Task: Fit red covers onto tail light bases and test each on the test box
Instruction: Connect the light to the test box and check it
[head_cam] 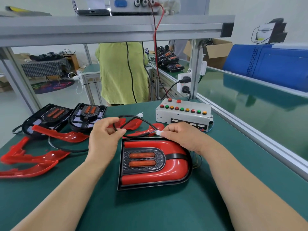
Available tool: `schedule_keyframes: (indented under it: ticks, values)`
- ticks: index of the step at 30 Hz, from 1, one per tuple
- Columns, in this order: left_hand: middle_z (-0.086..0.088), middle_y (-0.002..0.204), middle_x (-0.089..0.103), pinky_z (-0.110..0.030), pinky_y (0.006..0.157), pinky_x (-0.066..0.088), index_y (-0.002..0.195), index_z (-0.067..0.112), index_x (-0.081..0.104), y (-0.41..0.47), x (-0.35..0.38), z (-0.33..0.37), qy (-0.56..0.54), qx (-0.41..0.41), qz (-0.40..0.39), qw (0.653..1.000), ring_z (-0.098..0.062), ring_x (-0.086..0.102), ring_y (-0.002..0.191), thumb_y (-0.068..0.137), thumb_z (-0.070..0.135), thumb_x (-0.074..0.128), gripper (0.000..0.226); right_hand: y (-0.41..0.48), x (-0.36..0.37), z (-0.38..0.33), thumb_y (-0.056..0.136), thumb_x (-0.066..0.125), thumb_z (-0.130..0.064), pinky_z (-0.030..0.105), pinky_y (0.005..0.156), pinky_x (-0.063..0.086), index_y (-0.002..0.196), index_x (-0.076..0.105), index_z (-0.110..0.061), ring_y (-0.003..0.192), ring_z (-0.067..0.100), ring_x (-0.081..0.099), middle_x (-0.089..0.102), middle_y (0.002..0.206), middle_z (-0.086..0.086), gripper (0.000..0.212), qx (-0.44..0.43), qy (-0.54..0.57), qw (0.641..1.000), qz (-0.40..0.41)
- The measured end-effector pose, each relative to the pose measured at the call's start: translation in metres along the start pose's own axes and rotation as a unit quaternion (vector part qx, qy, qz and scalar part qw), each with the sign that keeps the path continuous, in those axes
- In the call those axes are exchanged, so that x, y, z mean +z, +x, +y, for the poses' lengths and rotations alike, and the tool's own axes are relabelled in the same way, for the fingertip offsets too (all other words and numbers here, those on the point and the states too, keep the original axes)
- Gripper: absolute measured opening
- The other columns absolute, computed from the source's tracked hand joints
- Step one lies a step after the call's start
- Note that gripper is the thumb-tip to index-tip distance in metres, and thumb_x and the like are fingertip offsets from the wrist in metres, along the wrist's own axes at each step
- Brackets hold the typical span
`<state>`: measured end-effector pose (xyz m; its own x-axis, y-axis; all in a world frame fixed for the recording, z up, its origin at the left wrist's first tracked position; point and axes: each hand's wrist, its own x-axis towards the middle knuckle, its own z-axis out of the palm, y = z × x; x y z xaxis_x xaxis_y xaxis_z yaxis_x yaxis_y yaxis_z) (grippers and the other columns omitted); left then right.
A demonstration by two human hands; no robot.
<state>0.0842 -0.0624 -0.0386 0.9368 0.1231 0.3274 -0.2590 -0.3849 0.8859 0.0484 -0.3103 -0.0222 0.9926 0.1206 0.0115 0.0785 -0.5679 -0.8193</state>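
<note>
Head view: 1 camera, looking down at the bench.
Left hand (103,140): curled, pinching the cable (133,117), likely gathering slack.
Right hand (181,135): pinches the plug (159,133), probably readying it for the box (183,114).
Light (155,165): 1, cover fitted, flat just before both hands.
Box: 1, behind the right hand.
Bases (48,117): 2 uncovered, far left.
Covers (33,155): at least 5 loose, some partly hidden.

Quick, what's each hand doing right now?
Left hand: pinching the cable.
Right hand: pinching the plug.
</note>
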Motion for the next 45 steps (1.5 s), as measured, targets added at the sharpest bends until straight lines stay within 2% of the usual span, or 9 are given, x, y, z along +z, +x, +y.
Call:
schedule_keyframes:
  ticks: [6, 9, 12, 17, 23, 27, 31, 36, 45]
  values:
    - [0.010, 0.111, 0.062, -0.020, 0.080, 0.037, 0.125, 0.024, 0.064, -0.004, 0.001, 0.007, 0.113, 0.012, -0.039, 0.993, -0.001, 0.055, 0.092, 0.095, 0.031, 0.064, 0.031, 0.000, 0.001, -0.002, 0.091, 0.062, -0.052, 0.021, 0.075, 0.055, 0.094, 0.073, -0.026, 0.083, 0.006, 0.069, 0.073, 0.092, -0.010, 0.028, 0.000, -0.017, 1.000, 0.013]
    - [0.023, 0.091, 0.063, -0.016, 0.069, 0.038, 0.100, 0.035, 0.070, -0.003, -0.003, 0.026, 0.125, 0.040, -0.050, 0.990, 0.004, 0.055, 0.079, 0.097, 0.038, 0.055, 0.016, -0.001, 0.001, -0.006, 0.092, 0.061, -0.055, 0.018, 0.072, 0.053, 0.093, 0.073, -0.028, 0.082, 0.004, 0.068, 0.072, 0.092, -0.011, 0.029, -0.006, -0.050, 0.998, 0.026]
    - [0.019, 0.083, 0.064, -0.016, 0.070, 0.039, 0.077, 0.033, 0.063, -0.005, 0.001, 0.046, 0.113, 0.071, -0.102, 0.986, -0.001, 0.055, 0.075, 0.096, 0.043, 0.052, 0.024, -0.001, 0.002, -0.009, 0.091, 0.061, -0.056, 0.026, 0.076, 0.054, 0.090, 0.072, -0.026, 0.083, 0.009, 0.068, 0.071, 0.090, -0.008, 0.033, -0.013, -0.057, 0.997, 0.042]
    - [0.024, 0.093, 0.064, 0.000, 0.074, 0.035, 0.102, 0.036, 0.069, -0.013, 0.018, 0.057, 0.168, 0.127, -0.185, 0.960, 0.008, 0.056, 0.087, 0.095, 0.038, 0.057, 0.014, -0.003, 0.008, -0.014, 0.091, 0.064, -0.050, 0.023, 0.068, 0.049, 0.093, 0.072, -0.023, 0.077, 0.007, 0.063, 0.069, 0.082, -0.005, 0.028, -0.040, -0.055, 0.995, 0.066]
    - [0.020, 0.100, 0.071, -0.004, 0.083, 0.044, 0.110, 0.036, 0.069, -0.013, 0.019, 0.052, 0.110, 0.114, -0.248, 0.956, 0.013, 0.062, 0.095, 0.088, 0.033, 0.071, 0.022, -0.006, 0.012, -0.021, 0.093, 0.066, -0.032, 0.009, 0.061, 0.037, 0.104, 0.072, -0.024, 0.066, -0.006, 0.054, 0.061, 0.076, -0.015, 0.015, -0.091, -0.065, 0.992, 0.059]
    - [0.018, 0.088, 0.068, -0.003, 0.071, 0.040, 0.086, 0.044, 0.069, -0.012, 0.017, 0.052, 0.094, 0.150, -0.204, 0.963, 0.007, 0.061, 0.084, 0.087, 0.027, 0.074, 0.018, -0.007, 0.010, -0.022, 0.089, 0.071, -0.023, 0.006, 0.064, 0.039, 0.105, 0.074, -0.024, 0.068, -0.010, 0.055, 0.065, 0.079, -0.015, 0.017, -0.098, -0.034, 0.992, 0.066]
    - [0.008, 0.088, 0.067, -0.016, 0.073, 0.041, 0.087, 0.039, 0.070, -0.008, 0.015, 0.048, 0.085, 0.149, -0.177, 0.969, -0.002, 0.060, 0.083, 0.090, 0.025, 0.070, 0.014, -0.008, 0.006, -0.022, 0.086, 0.075, -0.023, 0.005, 0.062, 0.039, 0.096, 0.076, -0.022, 0.063, -0.010, 0.054, 0.064, 0.072, -0.016, 0.010, -0.096, -0.007, 0.991, 0.093]
    - [0.013, 0.084, 0.066, -0.023, 0.070, 0.040, 0.089, 0.047, 0.068, -0.007, 0.015, 0.044, 0.063, 0.152, -0.186, 0.969, 0.000, 0.057, 0.073, 0.090, 0.027, 0.069, 0.020, -0.008, 0.009, -0.022, 0.084, 0.077, -0.026, 0.005, 0.065, 0.039, 0.100, 0.076, -0.022, 0.067, -0.009, 0.056, 0.068, 0.079, -0.013, 0.016, -0.104, 0.000, 0.990, 0.093]
    - [0.015, 0.073, 0.065, -0.010, 0.058, 0.040, 0.087, 0.045, 0.072, -0.006, 0.015, 0.041, 0.022, 0.139, -0.192, 0.971, 0.002, 0.051, 0.059, 0.086, 0.032, 0.074, 0.013, -0.007, 0.011, -0.022, 0.087, 0.074, -0.027, 0.006, 0.066, 0.039, 0.098, 0.077, -0.024, 0.067, -0.009, 0.056, 0.066, 0.072, -0.018, 0.012, -0.130, -0.024, 0.985, 0.109]
